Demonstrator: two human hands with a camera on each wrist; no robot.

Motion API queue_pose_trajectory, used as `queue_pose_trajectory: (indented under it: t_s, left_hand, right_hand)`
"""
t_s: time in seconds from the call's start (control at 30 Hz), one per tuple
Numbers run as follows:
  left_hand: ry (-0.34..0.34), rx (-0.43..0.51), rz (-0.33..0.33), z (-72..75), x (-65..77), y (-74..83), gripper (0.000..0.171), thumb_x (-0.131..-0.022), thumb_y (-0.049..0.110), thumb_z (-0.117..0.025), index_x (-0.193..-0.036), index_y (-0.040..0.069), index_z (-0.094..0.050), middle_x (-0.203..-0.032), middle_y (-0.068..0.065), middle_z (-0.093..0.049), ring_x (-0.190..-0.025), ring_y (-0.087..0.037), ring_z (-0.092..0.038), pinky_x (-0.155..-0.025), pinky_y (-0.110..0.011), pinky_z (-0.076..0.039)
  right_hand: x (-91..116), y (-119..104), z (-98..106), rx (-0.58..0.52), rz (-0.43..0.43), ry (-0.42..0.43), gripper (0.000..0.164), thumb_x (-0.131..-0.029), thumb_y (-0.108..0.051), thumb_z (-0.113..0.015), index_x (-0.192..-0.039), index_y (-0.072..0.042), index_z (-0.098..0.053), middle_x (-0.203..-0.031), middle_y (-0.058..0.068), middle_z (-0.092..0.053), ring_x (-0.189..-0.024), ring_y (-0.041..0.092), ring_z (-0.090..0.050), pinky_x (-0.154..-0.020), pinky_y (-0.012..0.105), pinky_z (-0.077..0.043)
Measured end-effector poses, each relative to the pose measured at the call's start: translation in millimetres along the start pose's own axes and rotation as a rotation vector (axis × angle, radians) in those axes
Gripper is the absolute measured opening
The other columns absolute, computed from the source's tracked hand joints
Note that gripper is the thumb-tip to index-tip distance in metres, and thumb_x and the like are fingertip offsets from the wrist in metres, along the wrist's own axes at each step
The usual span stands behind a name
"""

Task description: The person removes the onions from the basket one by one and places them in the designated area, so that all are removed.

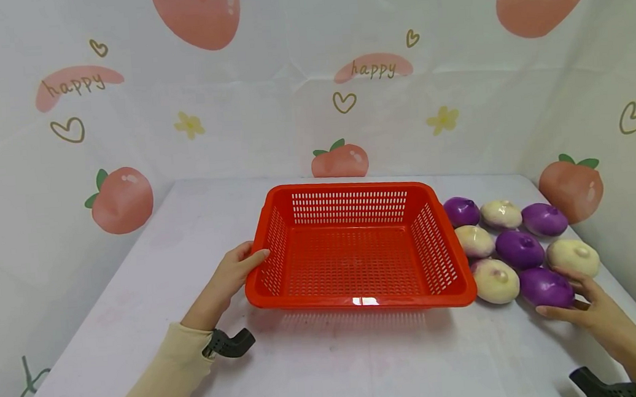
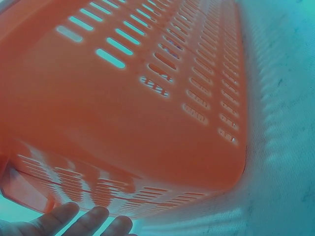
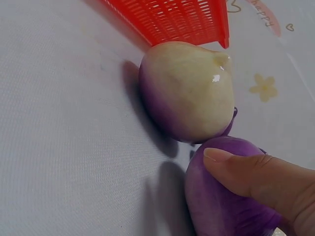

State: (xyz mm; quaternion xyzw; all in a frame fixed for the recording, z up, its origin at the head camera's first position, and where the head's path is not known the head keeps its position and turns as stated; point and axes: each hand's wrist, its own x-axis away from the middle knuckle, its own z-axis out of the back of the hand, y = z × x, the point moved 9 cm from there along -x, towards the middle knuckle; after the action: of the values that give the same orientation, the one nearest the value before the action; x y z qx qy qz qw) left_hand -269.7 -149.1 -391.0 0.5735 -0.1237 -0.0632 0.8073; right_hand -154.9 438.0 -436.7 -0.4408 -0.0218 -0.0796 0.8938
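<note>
A red plastic basket (image 1: 353, 303) with slotted walls stands on the table, its inside bare. My left hand (image 1: 238, 267) grips its left rim, thumb over the edge. In the left wrist view, fingertips (image 2: 91, 221) show by the basket's slotted wall (image 2: 123, 142). My right hand (image 1: 585, 296) holds the near-right purple turnip (image 1: 546, 287), thumb and fingers around its right side. The right wrist view shows the thumb lying on this purple turnip (image 3: 221, 196). Just left of it sits a cream-and-purple turnip (image 1: 495, 281).
More turnips, purple and cream, lie close together right of the basket, including a purple one (image 1: 520, 249) in the middle and a cream one (image 1: 572, 257) at the right. Behind the white table (image 1: 352, 368) hangs a printed cloth (image 1: 268, 116).
</note>
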Motion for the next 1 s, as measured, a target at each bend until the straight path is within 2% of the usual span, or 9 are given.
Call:
queue_pose_trajectory:
  t_s: [0.07,0.1,0.17,0.23,0.3,0.73,0.9,0.93,1.0]
  left_hand:
    - [-0.002,0.002,-0.002,-0.2,-0.1,0.3,0.050,-0.099,0.034,-0.052,-0.133,-0.002,-0.046,-0.113,-0.021,-0.063,-0.086,-0.013,-0.065,-0.081,-0.022,-0.054]
    - [-0.002,0.002,-0.002,-0.3,-0.1,0.4,0.050,-0.099,0.034,-0.052,-0.133,-0.002,-0.046,-0.112,-0.021,-0.063,-0.086,-0.013,-0.065,-0.081,-0.022,-0.054]
    - [-0.001,-0.001,0.002,-0.1,0.0,0.3,0.050,-0.099,0.034,-0.052,-0.133,-0.002,-0.046,-0.112,-0.020,-0.063,-0.086,-0.013,-0.064,-0.081,-0.022,-0.053]
    - [0.001,-0.004,0.007,0.1,0.2,-0.1,0.049,-0.099,0.034,-0.052,-0.133,-0.002,-0.046,-0.112,-0.020,-0.063,-0.086,-0.013,-0.064,-0.082,-0.022,-0.053]
    - [0.004,-0.007,0.012,0.3,0.3,-0.3,0.050,-0.099,0.034,-0.052,-0.133,-0.002,-0.046,-0.113,-0.020,-0.063,-0.086,-0.013,-0.064,-0.082,-0.023,-0.053]
    - [0.000,-0.002,0.011,0.0,0.3,0.7,0.051,-0.099,0.034,-0.052,-0.134,-0.002,-0.045,-0.115,-0.021,-0.063,-0.087,-0.014,-0.065,-0.082,-0.024,-0.054]
    - [-0.001,-0.003,0.011,-0.2,0.6,0.8,0.050,-0.099,0.034,-0.052,-0.135,-0.002,-0.045,-0.115,-0.021,-0.063,-0.087,-0.014,-0.065,-0.083,-0.024,-0.055]
    - [-0.001,-0.003,0.011,-0.3,0.6,0.9,0.050,-0.099,0.034,-0.052,-0.135,-0.002,-0.045,-0.115,-0.021,-0.063,-0.087,-0.014,-0.065,-0.083,-0.024,-0.054]
    - [0.000,-0.006,0.012,-0.1,0.6,1.1,0.050,-0.099,0.034,-0.052,-0.135,-0.002,-0.045,-0.115,-0.021,-0.062,-0.088,-0.014,-0.064,-0.083,-0.024,-0.054]
  right_hand:
    - [-0.9,1.0,-1.2,0.012,-0.024,-0.017,0.079,-0.091,-0.022,-0.067,-0.145,-0.049,-0.016,-0.128,0.015,-0.031,-0.100,-0.006,-0.036,-0.069,0.010,-0.036]
    - [-1.5,1.0,-2.2,0.003,-0.036,-0.031,0.083,-0.091,-0.023,-0.067,-0.148,-0.047,-0.011,-0.131,0.025,-0.027,-0.107,0.004,-0.040,-0.077,0.015,-0.041]
    - [-2.0,0.8,-4.4,-0.017,-0.066,-0.056,0.091,-0.092,-0.025,-0.066,-0.152,-0.042,0.000,-0.139,0.036,-0.015,-0.120,0.030,-0.038,-0.092,0.034,-0.045]
    - [-2.2,-0.4,-6.3,-0.044,-0.089,-0.082,0.097,-0.093,-0.027,-0.065,-0.153,-0.035,0.010,-0.145,0.040,-0.003,-0.126,0.054,-0.023,-0.101,0.059,-0.036]
    - [-1.9,-1.7,-8.2,-0.077,-0.114,-0.105,0.100,-0.093,-0.029,-0.064,-0.152,-0.029,0.017,-0.147,0.041,0.007,-0.127,0.065,-0.010,-0.098,0.077,-0.020]
    - [-1.4,-4.8,-9.1,-0.083,-0.160,-0.132,0.104,-0.093,-0.032,-0.064,-0.151,-0.022,0.022,-0.147,0.042,0.012,-0.128,0.066,-0.004,-0.100,0.077,-0.015]
    - [-1.6,-3.4,-6.7,-0.063,-0.126,-0.114,0.099,-0.094,-0.033,-0.062,-0.152,-0.024,0.019,-0.148,0.041,0.008,-0.128,0.063,-0.006,-0.099,0.077,-0.017]
    - [-1.2,-2.9,-5.0,-0.048,-0.102,-0.098,0.096,-0.095,-0.032,-0.061,-0.154,-0.026,0.015,-0.150,0.036,0.002,-0.132,0.053,-0.014,-0.105,0.068,-0.023]
    - [-0.3,-3.1,-0.8,-0.029,-0.038,-0.068,0.089,-0.096,-0.027,-0.061,-0.155,-0.030,0.006,-0.152,0.018,-0.017,-0.132,0.026,-0.028,-0.107,0.042,-0.036]
